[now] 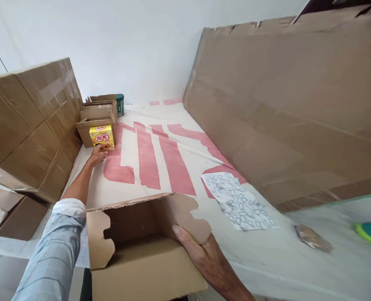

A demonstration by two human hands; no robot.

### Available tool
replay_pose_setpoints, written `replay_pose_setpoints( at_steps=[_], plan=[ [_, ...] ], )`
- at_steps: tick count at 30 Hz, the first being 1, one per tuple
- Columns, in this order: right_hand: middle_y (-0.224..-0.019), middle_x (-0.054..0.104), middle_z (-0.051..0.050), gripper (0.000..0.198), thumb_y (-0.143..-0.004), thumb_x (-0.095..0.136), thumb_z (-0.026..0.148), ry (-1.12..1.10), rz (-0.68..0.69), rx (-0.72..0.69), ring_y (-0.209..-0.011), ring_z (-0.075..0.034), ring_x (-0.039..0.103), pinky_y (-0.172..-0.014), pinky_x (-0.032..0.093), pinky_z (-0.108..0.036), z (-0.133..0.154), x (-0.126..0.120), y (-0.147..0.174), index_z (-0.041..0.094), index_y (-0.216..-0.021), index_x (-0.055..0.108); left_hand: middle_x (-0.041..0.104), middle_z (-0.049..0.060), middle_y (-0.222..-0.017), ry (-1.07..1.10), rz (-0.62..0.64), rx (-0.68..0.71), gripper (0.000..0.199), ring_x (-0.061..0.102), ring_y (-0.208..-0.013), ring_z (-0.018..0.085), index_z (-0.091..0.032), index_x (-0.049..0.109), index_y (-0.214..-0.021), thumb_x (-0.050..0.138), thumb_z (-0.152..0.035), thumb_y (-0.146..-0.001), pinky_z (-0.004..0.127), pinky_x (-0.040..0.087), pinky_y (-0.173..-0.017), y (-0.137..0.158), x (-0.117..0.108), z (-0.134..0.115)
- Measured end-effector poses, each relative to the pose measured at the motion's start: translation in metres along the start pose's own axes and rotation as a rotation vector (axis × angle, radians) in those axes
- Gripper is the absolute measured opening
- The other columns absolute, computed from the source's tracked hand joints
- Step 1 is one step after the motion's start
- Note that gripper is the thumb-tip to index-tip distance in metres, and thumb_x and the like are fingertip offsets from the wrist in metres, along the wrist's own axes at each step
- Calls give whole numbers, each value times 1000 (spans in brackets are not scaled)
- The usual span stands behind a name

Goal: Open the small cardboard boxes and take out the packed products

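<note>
My right hand (205,257) grips an open cardboard box (147,267) at its right side, with the thumb over the scalloped side flap. The box is tilted toward me, its dark inside bare in view. My left arm reaches far forward over the table. There my left hand (99,155) touches the lower front of a small yellow carton (102,136) with red lettering, its fingers partly extended and not wrapped round it. That carton stands upright against a row of open cardboard boxes (97,115).
Taped cardboard cartons (31,121) are stacked along the left. A large cardboard panel (285,104) leans on the right. On the red-and-white table cover (147,163) lie a marked paper sheet (240,202) and a brown packet (312,238). A green tub (120,104) stands at the back.
</note>
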State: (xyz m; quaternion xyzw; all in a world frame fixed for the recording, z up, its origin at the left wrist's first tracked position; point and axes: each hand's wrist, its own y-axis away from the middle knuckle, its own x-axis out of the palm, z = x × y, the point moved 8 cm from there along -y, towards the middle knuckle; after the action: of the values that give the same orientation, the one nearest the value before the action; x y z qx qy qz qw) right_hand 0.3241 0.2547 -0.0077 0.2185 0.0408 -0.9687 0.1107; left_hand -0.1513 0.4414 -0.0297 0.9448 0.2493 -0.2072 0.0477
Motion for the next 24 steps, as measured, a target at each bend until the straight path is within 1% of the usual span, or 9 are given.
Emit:
replay_pose_setpoints(
  at_steps=[3,5,7,11,14,16,20,22,24],
  plan=[
    [-106,81,-12,41,-90,67,58,2,-13,-14,-120,-37,70,-115,52,-51,12,1,0,25,-110,80,71,9,-96,28,13,16,47,66,-73,21,-17,72,-109,80,-27,-64,33,53,-65,31,-13,-11],
    [-110,81,-14,46,-89,64,61,-34,-22,-10,-120,-37,71,-114,52,-52,20,1,-1,23,-109,79,73,9,-101,46,31,41,45,67,-76,21,-18,73,-107,78,-29,-63,31,53,-64,62,-24,-18],
    [-111,81,-15,47,-87,62,63,-78,-14,7,-120,-38,71,-112,54,-49,27,1,-2,22,-104,79,75,9,-102,56,52,68,43,67,-78,20,-18,75,-103,77,-32,-63,30,53,-64,101,-36,-23],
    [-108,82,-16,43,-84,63,62,-94,23,31,-113,-39,73,-99,60,-44,38,4,-8,22,-94,77,76,7,-89,51,72,93,34,66,-75,20,-19,77,-91,77,-40,-63,29,51,-63,189,-68,-22],
    [-98,82,-16,41,-85,62,60,-76,23,33,-102,-39,74,-89,60,-43,41,8,-18,21,-87,75,74,6,-78,17,57,73,30,65,-70,21,-21,77,-87,79,-43,-66,31,49,-61,247,-94,-12],
    [-94,81,-15,41,-86,61,59,-85,25,7,-99,-37,74,-85,60,-41,44,16,-29,21,-87,74,72,5,-74,-41,50,50,28,65,-68,22,-23,77,-84,78,-46,-69,32,49,-62,279,-107,-2],
    [-87,78,-10,37,-83,58,54,-104,37,-60,-92,-32,71,-81,56,-38,60,38,-65,19,-88,70,74,5,-75,-163,51,23,25,66,-70,23,-25,77,-80,73,-49,-76,34,50,-65,323,-117,14],
    [-77,73,-6,33,-82,57,51,-97,52,-59,-85,-28,68,-76,54,-35,73,54,-89,20,-84,67,76,5,-76,-197,53,31,24,67,-71,24,-26,77,-79,71,-49,-78,34,50,-66,334,-115,15],
    [-66,64,-4,29,-84,56,49,-110,81,-64,-76,-25,63,-70,51,-34,93,72,-113,21,-78,62,76,5,-75,-214,62,57,22,67,-72,24,-26,76,-78,69,-47,-79,35,51,-68,338,-108,9]
  ],
)
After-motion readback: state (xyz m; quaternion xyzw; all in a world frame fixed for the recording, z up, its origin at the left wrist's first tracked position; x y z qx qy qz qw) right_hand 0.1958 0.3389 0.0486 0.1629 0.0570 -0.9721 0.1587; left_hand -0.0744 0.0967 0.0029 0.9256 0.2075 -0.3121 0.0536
